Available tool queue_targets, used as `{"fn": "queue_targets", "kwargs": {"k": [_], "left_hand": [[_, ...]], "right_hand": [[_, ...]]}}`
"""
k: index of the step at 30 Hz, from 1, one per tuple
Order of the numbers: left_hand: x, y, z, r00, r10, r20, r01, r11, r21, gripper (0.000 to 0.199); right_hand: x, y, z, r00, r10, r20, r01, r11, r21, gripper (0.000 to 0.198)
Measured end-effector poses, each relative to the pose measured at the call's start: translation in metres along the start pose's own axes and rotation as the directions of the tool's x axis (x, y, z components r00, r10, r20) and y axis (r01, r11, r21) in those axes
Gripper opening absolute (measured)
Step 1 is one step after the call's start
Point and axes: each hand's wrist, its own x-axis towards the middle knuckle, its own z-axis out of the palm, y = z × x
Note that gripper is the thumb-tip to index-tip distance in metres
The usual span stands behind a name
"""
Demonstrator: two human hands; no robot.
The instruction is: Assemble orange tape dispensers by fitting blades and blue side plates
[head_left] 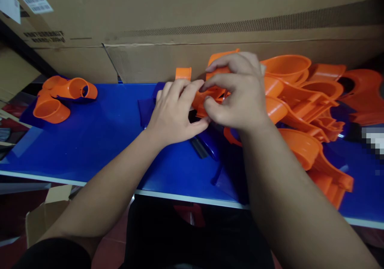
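My left hand (pixel 177 113) lies over an orange plastic part (pixel 201 100), its fingers bent around the far side and its thumb reaching toward the right thumb. From the right, my right hand (pixel 240 95) closes in with curled fingers; its index fingertip and thumb are at the same orange part, which is mostly hidden by both hands. Beneath the hands sit dark blue plastic pieces (pixel 210 144) and a short black strip (pixel 199 147). Right beside my right hand, a heap of orange plastic parts (pixel 312 97) with cup-shaped rings is spread out.
The blue table (pixel 111 145) has a pale front edge. On its left end stands an orange part with several cup-like rings (pixel 52 111), on a dark blue piece. A large cardboard box (pixel 180 13) walls off the back. An open carton (pixel 45 217) sits below at left.
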Motion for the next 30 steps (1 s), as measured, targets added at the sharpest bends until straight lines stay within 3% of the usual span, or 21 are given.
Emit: {"fn": "queue_targets", "kwargs": {"k": [9, 13, 17, 19, 22, 24, 30], "left_hand": [[-0.004, 0.013, 0.005, 0.999, -0.011, 0.05, 0.01, 0.999, 0.035, 0.09], [-0.004, 0.013, 0.007, 0.997, 0.002, 0.072, -0.005, 0.999, 0.032, 0.09], [-0.004, 0.012, 0.011, 0.994, -0.006, 0.111, 0.002, 0.999, 0.039, 0.091], [-0.004, 0.012, 0.013, 0.992, -0.024, 0.124, 0.017, 0.998, 0.053, 0.088], [-0.003, 0.012, 0.013, 0.988, -0.056, 0.143, 0.047, 0.997, 0.069, 0.078], [-0.002, 0.013, 0.012, 0.988, -0.07, 0.138, 0.06, 0.996, 0.073, 0.075], [0.001, 0.015, 0.009, 0.986, -0.077, 0.147, 0.067, 0.995, 0.075, 0.06]], "right_hand": [[-0.004, -0.005, -0.007, 0.962, -0.014, -0.272, -0.026, 0.99, -0.142, 0.011], [-0.005, -0.016, -0.003, 0.934, -0.09, -0.345, 0.031, 0.985, -0.171, 0.015], [-0.002, -0.024, 0.011, 0.827, -0.259, -0.499, 0.175, 0.962, -0.208, 0.013], [-0.002, -0.026, 0.016, 0.824, -0.291, -0.485, 0.222, 0.955, -0.196, 0.012], [-0.004, -0.029, 0.017, 0.896, -0.24, -0.373, 0.184, 0.966, -0.182, 0.016], [-0.006, -0.031, 0.015, 0.916, -0.216, -0.338, 0.163, 0.97, -0.18, 0.016], [-0.008, -0.037, 0.014, 0.881, -0.299, -0.367, 0.25, 0.952, -0.174, 0.008]]}}
